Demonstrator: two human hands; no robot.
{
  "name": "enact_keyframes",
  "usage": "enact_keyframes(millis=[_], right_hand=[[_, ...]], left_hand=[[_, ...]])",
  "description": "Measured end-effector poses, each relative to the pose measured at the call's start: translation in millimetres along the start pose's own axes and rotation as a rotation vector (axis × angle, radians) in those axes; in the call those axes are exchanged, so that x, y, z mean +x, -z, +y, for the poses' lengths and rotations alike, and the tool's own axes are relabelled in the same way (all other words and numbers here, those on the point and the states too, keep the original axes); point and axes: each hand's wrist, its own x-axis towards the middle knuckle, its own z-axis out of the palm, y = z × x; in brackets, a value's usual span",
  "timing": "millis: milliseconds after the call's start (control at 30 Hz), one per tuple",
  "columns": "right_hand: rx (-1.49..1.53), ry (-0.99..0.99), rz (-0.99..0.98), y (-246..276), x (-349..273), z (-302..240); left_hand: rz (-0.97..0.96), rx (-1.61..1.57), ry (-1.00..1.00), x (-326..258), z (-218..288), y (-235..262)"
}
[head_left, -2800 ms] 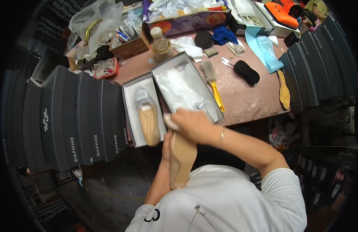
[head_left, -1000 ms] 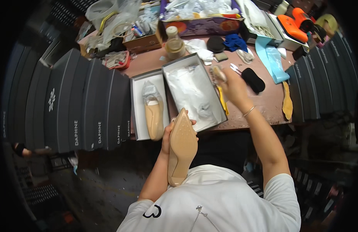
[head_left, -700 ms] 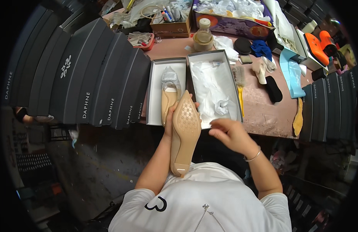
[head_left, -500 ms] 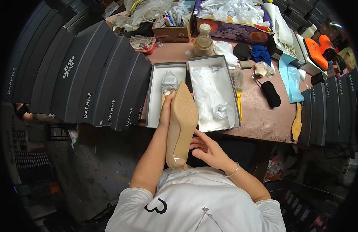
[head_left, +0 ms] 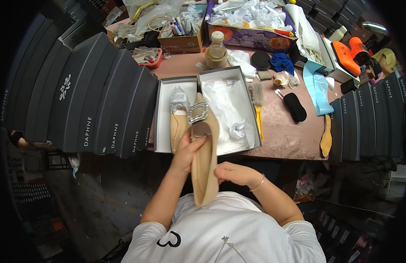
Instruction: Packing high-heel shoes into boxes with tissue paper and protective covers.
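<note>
Dark grey boxes (head_left: 87, 94) stand packed in a slanting row on the left, white lettering on their ends, and a second row of dark boxes (head_left: 369, 120) runs down the right side of the table (head_left: 284, 136). Between them, near the front edge, an open shoebox (head_left: 229, 111) sits with crumpled white tissue inside, and its lid (head_left: 165, 114) lies touching it on the left, holding a beige shoe (head_left: 179, 129). At the back there's a purple box (head_left: 251, 37) stuffed with white wrapping, a small cardboard box (head_left: 181, 39) of pens just left of it, and a capped jar (head_left: 216, 48) in front. A brush (head_left: 258, 105) with a yellow handle lies just right of the shoebox, with a black pad (head_left: 294, 107) further right.

Now the hands. The left hand (head_left: 187, 151) is wrapped around the upper part of a second beige shoe (head_left: 205, 164), fingers closed on it just below its silver buckle (head_left: 197, 111). The right hand (head_left: 233, 172) is curled against the shoe's right edge lower down, pinching it. The shoe is held upright above the table's front edge, toe over the shoebox, heel toward the person's chest.
</note>
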Motion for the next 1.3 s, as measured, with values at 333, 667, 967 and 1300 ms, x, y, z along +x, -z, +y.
enact_keyframes(millis=[333, 667, 967, 1300], right_hand=[[-1.567, 0.307, 1.049, 119, 56, -61], [-0.623, 0.042, 0.571, 34, -45, -85], [-0.521, -0.018, 0.576, -6, -70, -38], [-0.856, 0.018, 0.736, -18, -79, -41]], left_hand=[[-0.232, 0.327, 0.194, -54, 13, 25], [-0.538, 0.02, 0.516, -35, -26, -12], [-0.264, -0.31, 0.087, -43, -48, -11], [-0.167, -0.318, 0.15, -39, -48, -7]])
